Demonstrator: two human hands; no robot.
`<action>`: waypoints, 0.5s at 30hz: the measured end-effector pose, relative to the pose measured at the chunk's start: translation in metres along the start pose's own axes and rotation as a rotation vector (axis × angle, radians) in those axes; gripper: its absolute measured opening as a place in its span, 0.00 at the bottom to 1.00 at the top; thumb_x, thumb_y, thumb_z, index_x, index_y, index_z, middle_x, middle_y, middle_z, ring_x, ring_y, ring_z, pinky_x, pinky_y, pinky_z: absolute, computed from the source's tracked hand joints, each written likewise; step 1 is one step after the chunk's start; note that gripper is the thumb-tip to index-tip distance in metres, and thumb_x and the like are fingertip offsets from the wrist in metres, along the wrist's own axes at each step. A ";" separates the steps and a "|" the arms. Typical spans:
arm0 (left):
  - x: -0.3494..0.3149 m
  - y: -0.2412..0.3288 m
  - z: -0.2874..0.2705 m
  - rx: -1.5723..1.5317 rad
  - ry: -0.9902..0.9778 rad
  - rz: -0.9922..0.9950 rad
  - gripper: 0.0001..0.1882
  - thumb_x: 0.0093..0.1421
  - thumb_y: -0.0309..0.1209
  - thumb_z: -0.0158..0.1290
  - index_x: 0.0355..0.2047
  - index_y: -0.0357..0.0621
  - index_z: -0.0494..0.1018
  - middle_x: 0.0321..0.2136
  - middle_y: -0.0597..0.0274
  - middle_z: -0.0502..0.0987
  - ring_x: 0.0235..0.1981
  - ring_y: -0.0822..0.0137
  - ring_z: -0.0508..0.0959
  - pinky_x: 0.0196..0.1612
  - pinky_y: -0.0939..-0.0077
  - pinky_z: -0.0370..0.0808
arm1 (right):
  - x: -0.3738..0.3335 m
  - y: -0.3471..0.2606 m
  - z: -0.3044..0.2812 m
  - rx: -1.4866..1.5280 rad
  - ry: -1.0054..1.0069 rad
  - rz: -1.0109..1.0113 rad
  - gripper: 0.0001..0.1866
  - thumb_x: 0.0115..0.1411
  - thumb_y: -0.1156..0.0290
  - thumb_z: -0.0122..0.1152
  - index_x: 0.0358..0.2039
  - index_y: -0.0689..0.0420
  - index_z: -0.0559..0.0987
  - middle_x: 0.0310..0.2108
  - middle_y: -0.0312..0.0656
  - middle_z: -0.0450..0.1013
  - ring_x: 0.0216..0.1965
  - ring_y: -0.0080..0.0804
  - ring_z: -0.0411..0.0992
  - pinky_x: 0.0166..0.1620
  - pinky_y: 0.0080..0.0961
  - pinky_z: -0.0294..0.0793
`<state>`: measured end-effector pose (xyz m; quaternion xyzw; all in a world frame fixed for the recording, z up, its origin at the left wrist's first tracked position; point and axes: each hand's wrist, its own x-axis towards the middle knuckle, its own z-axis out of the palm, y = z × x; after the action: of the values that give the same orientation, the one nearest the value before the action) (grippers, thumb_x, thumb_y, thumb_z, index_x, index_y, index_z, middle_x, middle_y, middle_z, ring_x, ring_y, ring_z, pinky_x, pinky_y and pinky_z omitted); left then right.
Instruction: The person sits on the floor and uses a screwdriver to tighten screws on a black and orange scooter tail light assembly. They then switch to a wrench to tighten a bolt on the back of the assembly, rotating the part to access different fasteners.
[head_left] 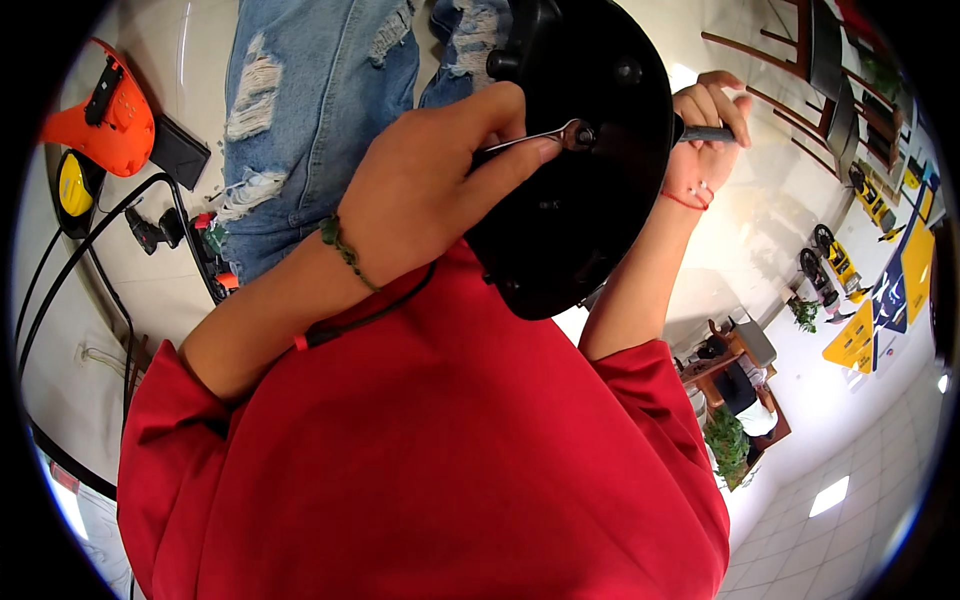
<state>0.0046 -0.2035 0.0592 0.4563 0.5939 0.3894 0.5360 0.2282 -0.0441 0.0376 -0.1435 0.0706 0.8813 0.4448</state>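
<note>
A large glossy black curved plastic shell [590, 220] stands in front of my lap. My left hand [430, 175] is closed, pinching a slim silver wrench [525, 138] between thumb and fingers. The wrench's ring end sits at a small dark bolt [583, 136] on the shell's face. Beyond the shell's right edge, my right hand [695, 145] is closed around a grey, bar-like handle [708, 133]. Its other end is hidden behind the shell, so its kind cannot be told.
At the left are an orange plastic shell [125, 130], a cordless drill [150, 232] on the floor, and black bent tubing [85, 245]. Wooden chairs [780, 120] stand at the upper right. Farther right, a person [755, 405] sits beside a desk, with yellow bikes [840, 260] nearby.
</note>
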 end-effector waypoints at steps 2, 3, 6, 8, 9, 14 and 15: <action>0.000 0.001 0.001 -0.016 0.008 -0.005 0.14 0.65 0.39 0.56 0.31 0.42 0.68 0.17 0.60 0.69 0.19 0.64 0.69 0.24 0.70 0.64 | -0.009 0.000 0.001 -0.071 0.069 -0.051 0.27 0.68 0.45 0.51 0.42 0.62 0.73 0.17 0.22 0.68 0.18 0.16 0.56 0.23 0.15 0.58; 0.000 0.001 0.001 -0.032 0.011 -0.005 0.14 0.65 0.37 0.56 0.30 0.41 0.68 0.17 0.63 0.68 0.20 0.71 0.65 0.24 0.74 0.61 | -0.013 0.001 0.001 -0.071 0.119 -0.086 0.26 0.68 0.46 0.53 0.43 0.62 0.72 0.17 0.22 0.68 0.20 0.17 0.57 0.24 0.15 0.58; 0.000 0.001 0.000 -0.050 0.005 -0.012 0.14 0.66 0.35 0.56 0.29 0.40 0.68 0.17 0.67 0.65 0.20 0.78 0.61 0.25 0.78 0.58 | -0.024 0.004 -0.001 -0.050 0.193 -0.134 0.25 0.63 0.54 0.65 0.42 0.63 0.69 0.24 0.27 0.69 0.24 0.19 0.58 0.26 0.16 0.61; 0.000 0.001 0.000 -0.052 0.001 -0.009 0.14 0.66 0.35 0.56 0.29 0.40 0.67 0.17 0.66 0.65 0.20 0.77 0.61 0.25 0.77 0.58 | -0.029 0.005 -0.003 -0.039 0.244 -0.196 0.24 0.62 0.55 0.66 0.41 0.63 0.69 0.26 0.31 0.70 0.24 0.20 0.58 0.27 0.17 0.63; 0.000 0.001 -0.001 -0.051 0.003 -0.003 0.14 0.66 0.36 0.56 0.29 0.40 0.67 0.17 0.66 0.65 0.20 0.77 0.61 0.24 0.77 0.58 | -0.030 0.005 -0.004 -0.019 0.254 -0.211 0.24 0.62 0.55 0.67 0.40 0.63 0.69 0.28 0.33 0.70 0.24 0.21 0.59 0.27 0.18 0.64; 0.000 0.001 -0.004 -0.048 -0.018 -0.026 0.14 0.65 0.38 0.55 0.29 0.41 0.67 0.17 0.63 0.67 0.20 0.70 0.65 0.24 0.72 0.60 | -0.036 0.002 -0.006 -0.033 0.356 -0.164 0.20 0.63 0.59 0.65 0.37 0.63 0.68 0.31 0.40 0.70 0.23 0.23 0.62 0.26 0.17 0.66; 0.000 0.001 -0.004 -0.030 -0.025 -0.028 0.15 0.65 0.40 0.55 0.30 0.42 0.68 0.17 0.59 0.70 0.20 0.63 0.69 0.24 0.68 0.63 | -0.037 0.001 -0.006 -0.049 0.408 -0.178 0.19 0.64 0.60 0.65 0.36 0.63 0.68 0.31 0.41 0.70 0.23 0.23 0.62 0.25 0.16 0.66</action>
<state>0.0005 -0.2028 0.0603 0.4448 0.5875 0.3853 0.5555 0.2492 -0.0745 0.0436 -0.3353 0.1247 0.7927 0.4936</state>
